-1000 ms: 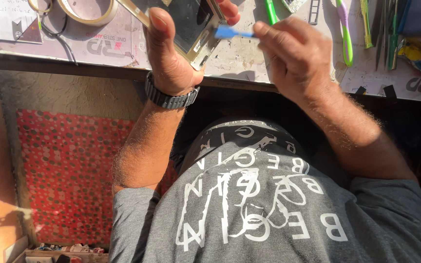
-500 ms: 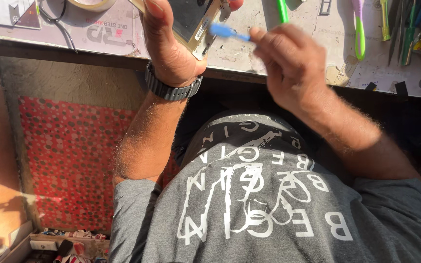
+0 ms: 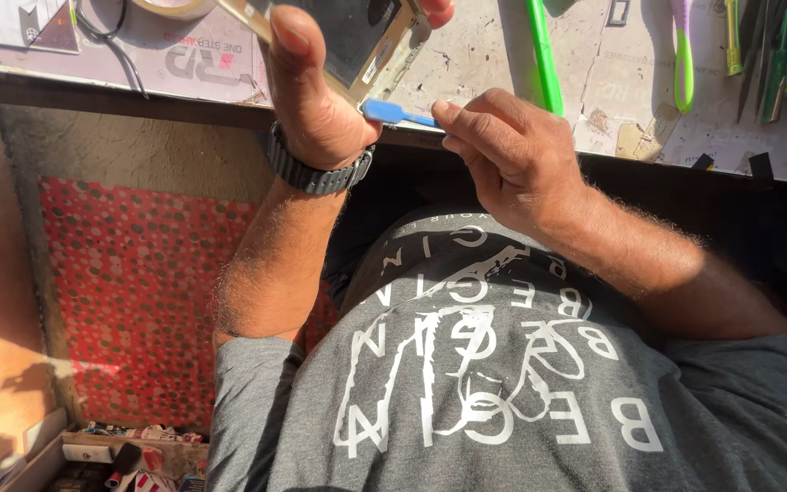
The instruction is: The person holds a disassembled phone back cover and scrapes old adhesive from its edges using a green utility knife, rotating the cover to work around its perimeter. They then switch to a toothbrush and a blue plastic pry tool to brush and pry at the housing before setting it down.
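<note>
Blue plastic pry tool (image 3: 392, 112) pinched in your right hand (image 3: 512, 155), tip at the phone's (image 3: 357, 41) lower edge | your left hand (image 3: 316, 100) clamps the phone above the workbench (image 3: 503, 55) edge | green tweezers (image 3: 544, 55) lie just beyond.

the left hand (image 3: 316, 100) is raised at upper centre of the frame, thumb up, fingers curled in a grip. the right hand (image 3: 512, 155), just right of it, pinches with bent fingers, forearm running to the lower right.
</note>
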